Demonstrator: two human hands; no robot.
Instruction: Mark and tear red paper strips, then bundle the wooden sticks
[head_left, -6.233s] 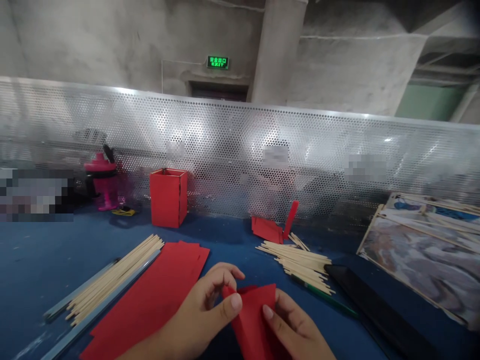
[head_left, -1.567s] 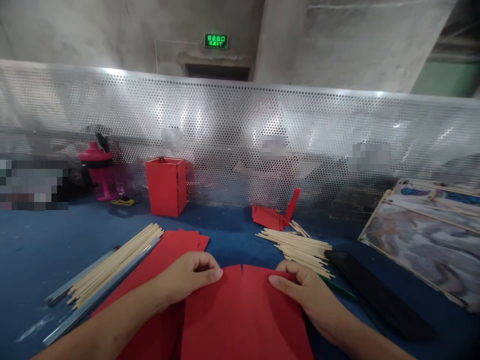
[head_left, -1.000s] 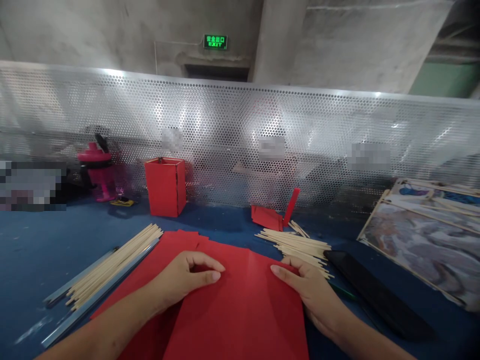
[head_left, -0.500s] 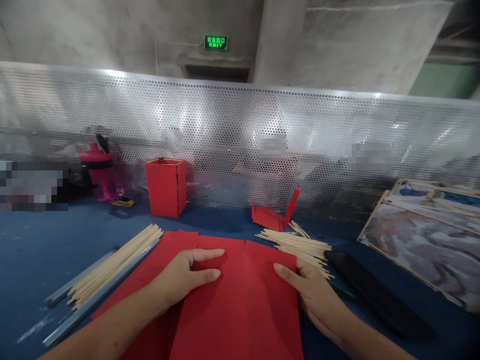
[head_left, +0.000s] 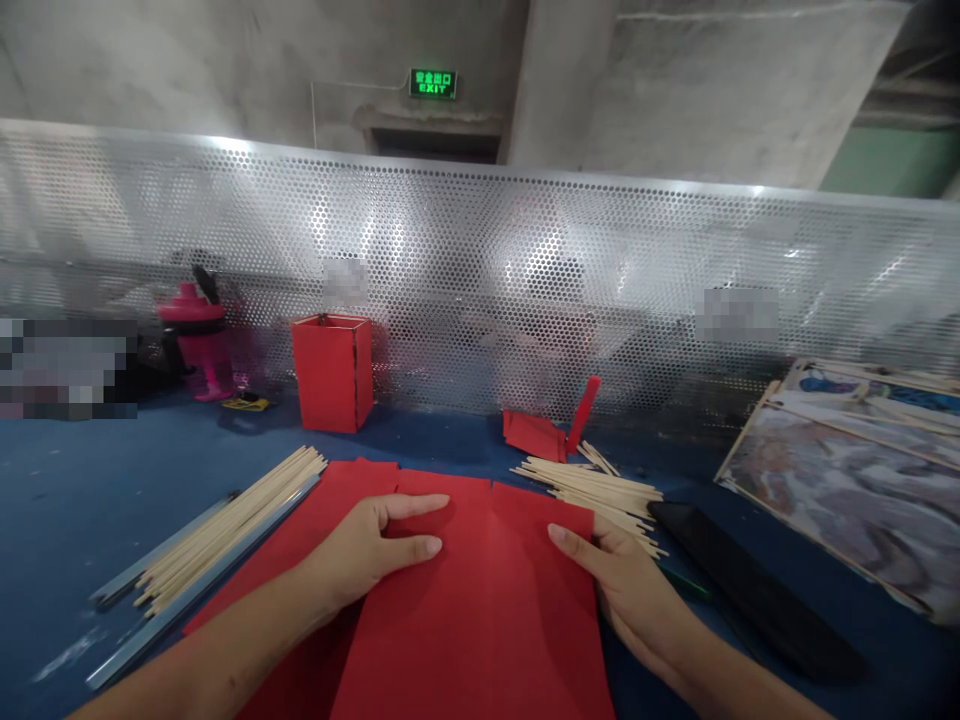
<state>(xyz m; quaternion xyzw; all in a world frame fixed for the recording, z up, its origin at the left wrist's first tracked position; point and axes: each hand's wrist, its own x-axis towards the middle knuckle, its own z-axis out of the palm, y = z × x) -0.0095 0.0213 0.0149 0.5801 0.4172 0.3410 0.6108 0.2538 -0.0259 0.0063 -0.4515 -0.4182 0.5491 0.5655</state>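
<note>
Left hand (head_left: 364,548) rests, thumb and forefinger spread, on the creased red sheet (head_left: 469,620); right hand (head_left: 630,578) pinches its right edge near wooden sticks (head_left: 596,494) on the worktop (head_left: 442,438).

Showing sheet (head_left: 472,620) between left hand (head_left: 375,550) and right hand (head_left: 626,575), partly covering paper stack (head_left: 300,530) on desk (head_left: 67,500); having stick bundle (head_left: 232,530) left of stack, box (head_left: 326,375) behind, loose sticks (head_left: 600,498) beyond right hand, board (head_left: 840,480) farther right.
</note>
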